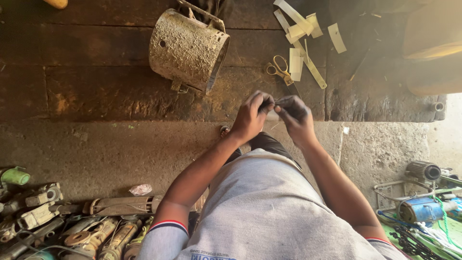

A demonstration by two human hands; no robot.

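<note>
Metal drum (187, 50): dull grey-brown, speckled with pale crust. Workbench (96, 72): dark brown, with rust-orange patches. Scissors (279, 67): yellow handles. Paper strips (301, 29): cream-white. Shirt (269, 216): grey, its sleeve cuff (166, 225) striped red, white and navy. Motor (423, 209): blue body. Cup (15, 176): green. Cord (445, 224): green. Concrete ledge (120, 149): mottled grey-brown.

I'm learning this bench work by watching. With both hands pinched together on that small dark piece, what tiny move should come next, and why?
Probably keep the pinch and work the small dark piece between the fingers. Left hand and right hand meet on it above the wooden bench. The scissors and cut pale strips lie just beyond, if trimming is needed. What the piece is cannot be told.
</note>
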